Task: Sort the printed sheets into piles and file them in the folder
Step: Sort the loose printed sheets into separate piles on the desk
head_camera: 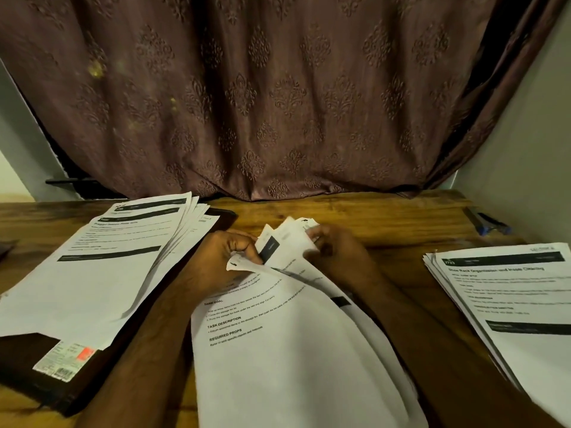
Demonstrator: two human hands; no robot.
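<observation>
Head view. Nearest the camera, a loose centre stack of printed sheets [296,359] lies on the wooden worktop [386,217] between the forearms, top page showing bold headings "TASK DESCRIPTION" and "REQUIRED PROPS"; its far ends are lifted and fanned. Left hand [225,254]: fingers curled, thumb and forefinger pinching the curled top corner of one sheet. Right hand [336,248]: fingers curled round the raised upper edges of several sheets, holding them bent upward; the fingertips are partly hidden by paper. To the left, a second pile [102,267] of sheets, somewhat splayed, rests on a dark brown folder [61,384] that lies flat; a label sticker with a barcode [63,356] shows on the folder's near part. To the right, well apart from the hands, a third pile [509,304] lies with edges fanned, black header bar on top. Further back at right, a blue pen [491,225], blurred. Behind the worktop hangs a brown patterned curtain [278,88].
</observation>
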